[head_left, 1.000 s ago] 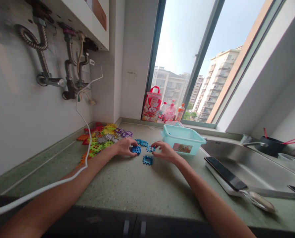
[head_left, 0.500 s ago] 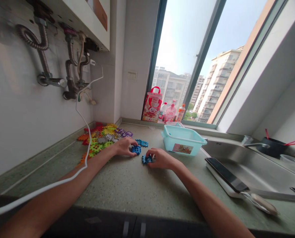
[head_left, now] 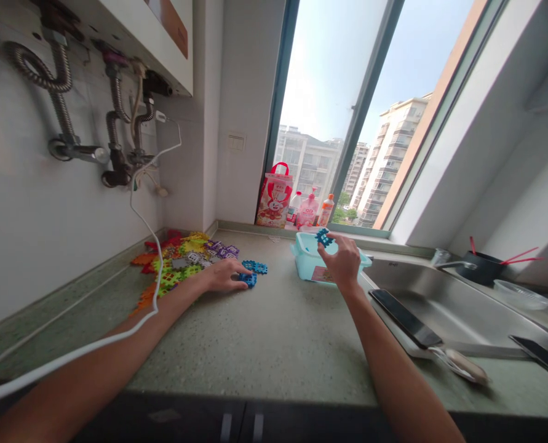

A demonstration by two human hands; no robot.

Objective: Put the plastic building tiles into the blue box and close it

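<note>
While the left hand (head_left: 222, 275) keeps to the counter (head_left: 274, 344), the right hand (head_left: 342, 261) holds a blue piece (head_left: 323, 237) up at the tub (head_left: 304, 263).

Head view: right thumb and fingers narrow, pinched on the blue piece, which overlaps the tub's rim in the view; exact height above it cannot be told. Left thumb and forefinger narrow, closed on the left edge of a darker blue block (head_left: 248, 280), low at the counter. Blue strip (head_left: 258, 267) lies just behind the block; contact between the two unclear. Left of these, a multicoloured pile (head_left: 186, 261), partly behind the left hand and forearm; white cable (head_left: 156, 258) passes in front of it. Sink (head_left: 440, 289) right of the tub; phone (head_left: 405, 317) near the sink's front edge. Pink bag (head_left: 275, 200) and bottles (head_left: 307, 210) stand by the window.
</note>
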